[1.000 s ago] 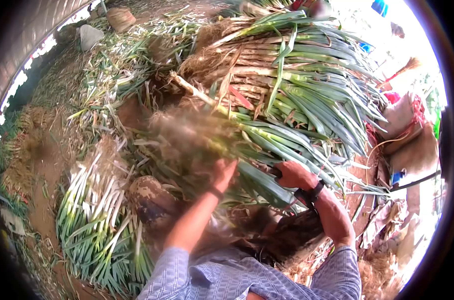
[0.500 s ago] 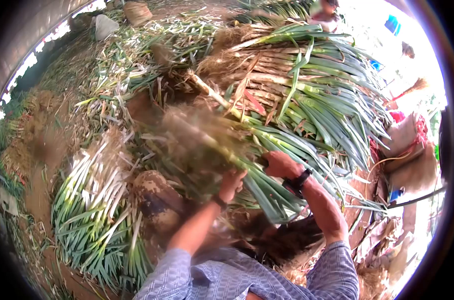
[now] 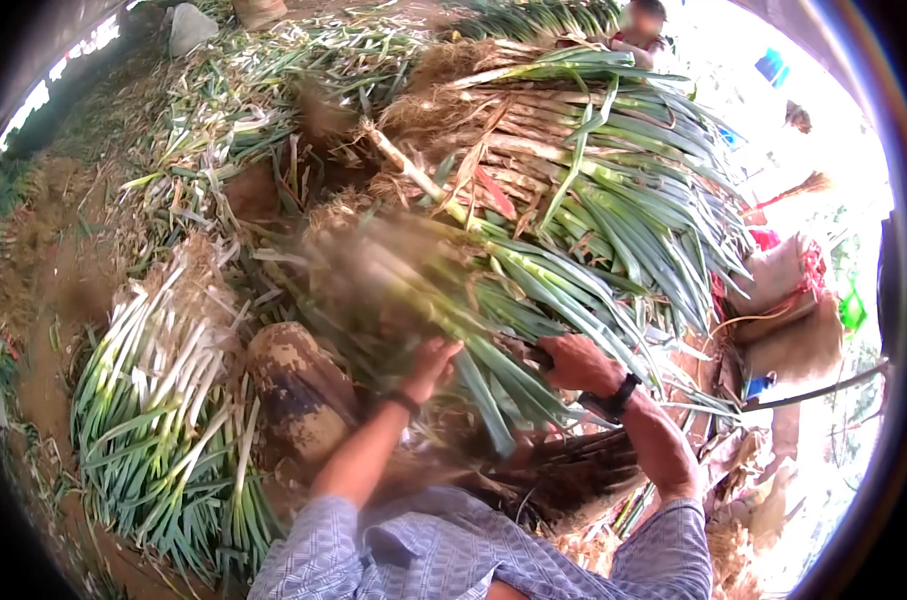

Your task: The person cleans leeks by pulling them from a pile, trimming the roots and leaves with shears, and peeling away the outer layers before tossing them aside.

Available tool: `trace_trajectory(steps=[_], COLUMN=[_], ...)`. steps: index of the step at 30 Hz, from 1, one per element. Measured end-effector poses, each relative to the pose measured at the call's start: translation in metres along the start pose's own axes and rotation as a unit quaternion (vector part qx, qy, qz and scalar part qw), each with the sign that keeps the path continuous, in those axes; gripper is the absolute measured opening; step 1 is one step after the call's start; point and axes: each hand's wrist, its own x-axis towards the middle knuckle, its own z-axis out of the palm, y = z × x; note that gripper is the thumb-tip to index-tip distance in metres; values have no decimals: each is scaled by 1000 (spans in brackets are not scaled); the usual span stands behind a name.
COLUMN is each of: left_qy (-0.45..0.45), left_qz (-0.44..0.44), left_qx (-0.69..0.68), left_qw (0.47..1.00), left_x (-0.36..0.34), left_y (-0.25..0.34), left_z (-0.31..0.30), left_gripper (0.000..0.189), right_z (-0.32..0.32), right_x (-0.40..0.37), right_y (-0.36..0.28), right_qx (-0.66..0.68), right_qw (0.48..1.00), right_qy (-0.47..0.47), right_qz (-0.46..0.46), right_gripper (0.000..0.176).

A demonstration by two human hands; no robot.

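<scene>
Left hand (image 3: 429,362) and right hand (image 3: 577,362) grip a leek bundle (image 3: 444,290) (roots blurred).

An outdoor farm sorting ground: leek heaps (image 3: 594,170) beyond the hands, trimmed bundles (image 3: 164,400) left, on dirt ground (image 3: 59,290).

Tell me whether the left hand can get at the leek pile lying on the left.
Likely not as is: the left hand is busy at the bundle, and the knee lies between it and the pile.
</scene>
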Motion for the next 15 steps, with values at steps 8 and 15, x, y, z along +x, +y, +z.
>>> trace_trajectory(steps=[8,15], left_qy=[-1,-5], left_qz=[8,2], left_qx=[9,29], left_qw=[1000,1000], left_x=[4,-1], left_y=[-5,5], left_z=[-6,-8], left_gripper=[19,22], right_z=[20,7], right_x=[39,49], right_y=[-15,-28], right_qx=[-6,-30], right_qw=[1000,999], right_qy=[15,-44], right_qz=[-15,-4], right_gripper=[18,20])
